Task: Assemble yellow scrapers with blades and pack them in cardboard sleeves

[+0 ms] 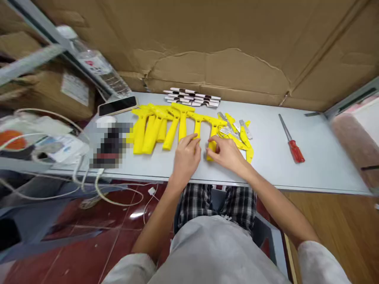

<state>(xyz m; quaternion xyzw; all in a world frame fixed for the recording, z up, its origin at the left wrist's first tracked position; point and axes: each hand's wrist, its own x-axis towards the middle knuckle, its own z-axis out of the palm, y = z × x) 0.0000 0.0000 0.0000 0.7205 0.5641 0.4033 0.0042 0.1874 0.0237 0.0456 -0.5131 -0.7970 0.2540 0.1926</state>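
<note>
Several yellow T-shaped plastic handles [153, 134] lie in a row on the grey shelf-like table, some overlapping. My left hand [186, 156] has its fingers bent against the grip of one yellow T-shaped handle [197, 125], covering its lower end. With thumb and fingers closed around it, my right hand [226, 152] holds the grip of another yellow T-shaped handle [213, 130]. Just right of that hand is a loose pile of flat yellow pieces [245, 138] with silvery metal parts [227, 128]. The fingertips of both hands are partly hidden.
A red-handled screwdriver [295, 150] lies at the right. Behind the handles are stacked white-and-dark strips [192, 97]. A phone [117, 105], a plastic bottle [100, 65] and white cables [100, 189] are at the left. Cardboard [222, 39] stands along the back.
</note>
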